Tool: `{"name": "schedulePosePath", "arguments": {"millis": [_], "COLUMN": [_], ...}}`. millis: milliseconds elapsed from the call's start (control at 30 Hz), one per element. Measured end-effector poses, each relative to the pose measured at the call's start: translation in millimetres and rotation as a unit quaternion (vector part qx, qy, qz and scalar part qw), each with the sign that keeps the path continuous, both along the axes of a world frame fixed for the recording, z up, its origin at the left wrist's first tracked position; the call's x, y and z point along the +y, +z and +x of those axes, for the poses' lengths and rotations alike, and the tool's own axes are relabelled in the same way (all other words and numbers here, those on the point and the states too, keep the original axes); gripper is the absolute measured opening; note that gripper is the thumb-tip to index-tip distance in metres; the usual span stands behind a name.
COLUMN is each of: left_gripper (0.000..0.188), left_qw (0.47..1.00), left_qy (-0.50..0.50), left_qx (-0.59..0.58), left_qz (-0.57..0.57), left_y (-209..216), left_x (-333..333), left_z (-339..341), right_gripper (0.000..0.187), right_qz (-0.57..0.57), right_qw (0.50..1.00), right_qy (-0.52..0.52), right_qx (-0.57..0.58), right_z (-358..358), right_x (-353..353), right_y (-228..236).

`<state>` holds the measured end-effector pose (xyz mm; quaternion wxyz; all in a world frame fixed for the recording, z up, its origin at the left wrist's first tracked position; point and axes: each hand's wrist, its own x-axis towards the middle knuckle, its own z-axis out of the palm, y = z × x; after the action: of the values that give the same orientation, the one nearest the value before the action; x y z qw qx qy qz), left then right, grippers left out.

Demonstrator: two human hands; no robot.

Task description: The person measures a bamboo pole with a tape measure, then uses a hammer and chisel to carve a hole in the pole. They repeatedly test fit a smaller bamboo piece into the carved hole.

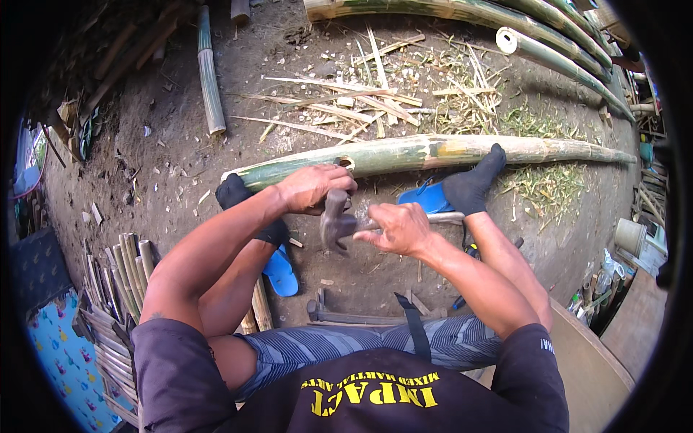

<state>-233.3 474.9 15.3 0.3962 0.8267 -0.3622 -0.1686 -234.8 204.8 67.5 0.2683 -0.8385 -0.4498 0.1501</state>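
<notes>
A long green bamboo pole (390,157) lies across the ground before me, with a dark hole cut in its upper side. My left hand (316,189) is closed beside that hole, its fingers curled; what they hold is hidden by the hand and the hammer head. In my right hand (401,228) is a claw hammer (336,222), gripped around the handle close to the head. The worn metal head is just below my left fingers in the picture. My feet in dark socks (476,180) press against the pole on either side.
Split bamboo strips (354,105) and shavings litter the dirt beyond the pole. More thick bamboo poles (556,63) lie at far right, and a shorter piece (208,79) at far left. Blue slippers (280,273) are by my feet. Cut bamboo sticks (128,267) stand at left.
</notes>
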Motion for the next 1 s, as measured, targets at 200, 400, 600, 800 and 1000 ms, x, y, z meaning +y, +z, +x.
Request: {"name": "schedulePosePath", "arguments": {"millis": [200, 400, 600, 800, 1000], "left_gripper": [0.051, 0.055, 0.045, 0.03, 0.045], "left_qw": [0.999, 0.998, 0.974, 0.987, 0.997], "left_qy": [0.006, 0.015, 0.18, -0.025, -0.044], "left_qx": [0.034, 0.057, -0.085, -0.13, -0.041], "left_qz": [-0.023, -0.025, 0.108, -0.096, -0.046], "left_y": [-4.3, -16.9, -23.6, -11.8, -9.7], "left_x": [1.8, 7.6, -34.2, -18.8, 13.5], "left_z": [2.4, 1.4, -4.2, -27.2, -23.1], "right_gripper": [0.061, 0.06, 0.067, 0.064, 0.062], "right_qz": [-0.085, 0.034, -0.123, -0.039, -0.037], "right_qw": [0.995, 0.998, 0.99, 0.996, 0.996], "right_qy": [-0.04, 0.05, -0.01, -0.011, -0.004], "right_qx": [0.018, 0.014, 0.072, 0.083, 0.085], "right_z": [7.6, 17.0, 19.4, -17.1, -25.7], "right_x": [11.4, 15.1, 5.5, -10.8, -0.3], "right_y": [4.0, -1.6, -1.1, 1.2, -4.1]}}
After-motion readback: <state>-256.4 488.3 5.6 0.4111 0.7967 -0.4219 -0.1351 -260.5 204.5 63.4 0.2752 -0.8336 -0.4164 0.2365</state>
